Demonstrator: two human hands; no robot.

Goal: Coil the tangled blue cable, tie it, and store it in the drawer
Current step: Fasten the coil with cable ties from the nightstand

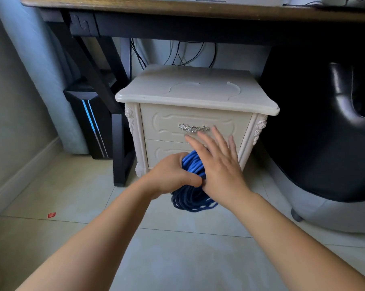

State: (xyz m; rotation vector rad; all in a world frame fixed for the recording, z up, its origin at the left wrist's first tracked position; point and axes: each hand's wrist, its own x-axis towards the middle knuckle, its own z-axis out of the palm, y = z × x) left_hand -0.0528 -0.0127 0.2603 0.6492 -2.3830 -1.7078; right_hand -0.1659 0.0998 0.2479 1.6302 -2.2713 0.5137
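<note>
left hand (173,173): fingers curled round the upper part of the coiled blue cable (192,196), a thick bundle of many round loops. the rest of the bundle hung below those fingers, clear of the pale floor tiles (188,259). tie on the coil: could not tell, both hands covered that part.

right hand (218,162): fingers straight and spread, nothing held. its thumb lay against the coil, beside the left thumb. fingertips pointed up at the ornate silver metal handle (193,128) and were just below it; contact not clear.

handle sat on the top drawer (219,120) of a cream carved wooden bedside cabinet (196,91). both drawers looked closed.

step judged: coiling done, storing started. next move calls for the right fingers to hook the handle and pull the drawer out wide enough for the coil, with the left grip tight so no loop slips free.
</note>
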